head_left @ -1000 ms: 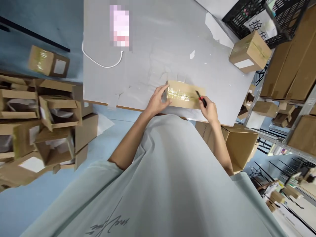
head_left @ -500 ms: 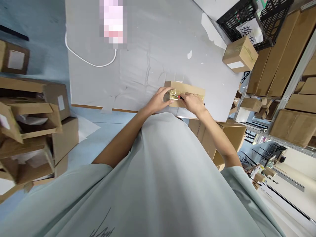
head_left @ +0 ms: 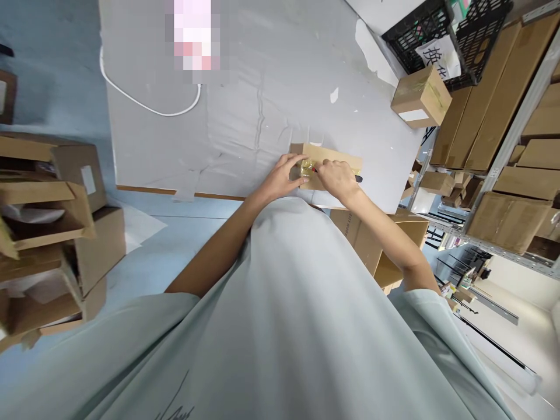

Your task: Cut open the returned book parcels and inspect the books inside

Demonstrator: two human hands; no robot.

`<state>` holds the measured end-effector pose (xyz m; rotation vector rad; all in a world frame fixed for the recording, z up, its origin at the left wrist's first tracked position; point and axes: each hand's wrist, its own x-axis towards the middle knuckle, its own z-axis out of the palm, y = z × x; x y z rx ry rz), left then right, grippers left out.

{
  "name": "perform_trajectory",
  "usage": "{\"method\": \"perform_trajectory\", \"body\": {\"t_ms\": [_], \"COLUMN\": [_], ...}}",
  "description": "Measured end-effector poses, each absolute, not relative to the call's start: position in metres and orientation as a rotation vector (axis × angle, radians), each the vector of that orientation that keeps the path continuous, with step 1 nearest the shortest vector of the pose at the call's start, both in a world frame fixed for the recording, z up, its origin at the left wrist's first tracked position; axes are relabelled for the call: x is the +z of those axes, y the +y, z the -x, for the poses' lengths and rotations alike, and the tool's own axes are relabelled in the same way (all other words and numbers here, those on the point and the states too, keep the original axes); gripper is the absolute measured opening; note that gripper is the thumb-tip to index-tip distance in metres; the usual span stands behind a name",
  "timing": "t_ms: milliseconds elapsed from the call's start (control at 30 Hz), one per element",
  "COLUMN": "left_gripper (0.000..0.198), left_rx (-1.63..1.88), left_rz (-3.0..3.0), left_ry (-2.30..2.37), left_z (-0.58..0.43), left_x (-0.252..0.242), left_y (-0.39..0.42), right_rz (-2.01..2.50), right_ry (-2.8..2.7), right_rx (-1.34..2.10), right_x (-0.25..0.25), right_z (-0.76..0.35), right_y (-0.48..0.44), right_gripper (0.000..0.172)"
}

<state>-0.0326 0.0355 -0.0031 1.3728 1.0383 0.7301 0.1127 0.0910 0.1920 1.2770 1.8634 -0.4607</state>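
A small cardboard box [head_left: 341, 156] lies on the grey table near its front edge, with shiny yellowish clear tape [head_left: 307, 165] along its top. My left hand [head_left: 282, 175] grips the box's left end, thumb and forefinger curved apart around it. In my right hand [head_left: 336, 177], closed fingers hold a slim black tool with a red part, which looks like a utility knife [head_left: 359, 179]. Its red end is at the tape, and the dark handle sticks out past the palm. The hand covers most of the tool and part of the box.
The grey table [head_left: 236, 128] carries a white cable [head_left: 153, 109] leading to a blurred-out item. Another taped box [head_left: 420, 96] stands at the right by a black crate [head_left: 415, 35]. Open cartons [head_left: 96, 245] are stacked at left; an open carton [head_left: 371, 239] sits below the table's right edge.
My right hand has shifted slightly left along the tape, and more of the dark handle shows behind it. The left hand keeps its hold. The camera view has moved a little.
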Motion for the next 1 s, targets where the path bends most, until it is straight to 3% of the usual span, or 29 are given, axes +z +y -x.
{"method": "perform_trajectory", "body": {"t_ms": [233,433,667,1000], "left_gripper": [0.073,0.084,0.084,0.083], "left_rx": [0.717,0.707,0.624,0.637], "left_rz": [-1.334,-1.376,-1.34,-1.272], "left_ry": [1.044,1.076,1.122,1.234], "left_z": [0.034,0.037,0.041,0.037], "left_x": [-0.005,-0.004,0.001,0.007], "left_y": [0.035,0.034,0.035,0.029], "right_rz": [-1.301,-1.265,-1.315,-1.443], "right_ry": [1.923,1.88,1.74,1.833], "right_rx": [-0.429,-0.413,-0.352,-0.465], "right_x": [0.178,0.172,0.189,0.175], "right_z": [-0.103,-0.13,-0.222,-0.342], "right_y": [0.098,0.096,0.089,0.08], "right_gripper": [0.035,0.038,0.046,0.038]}}
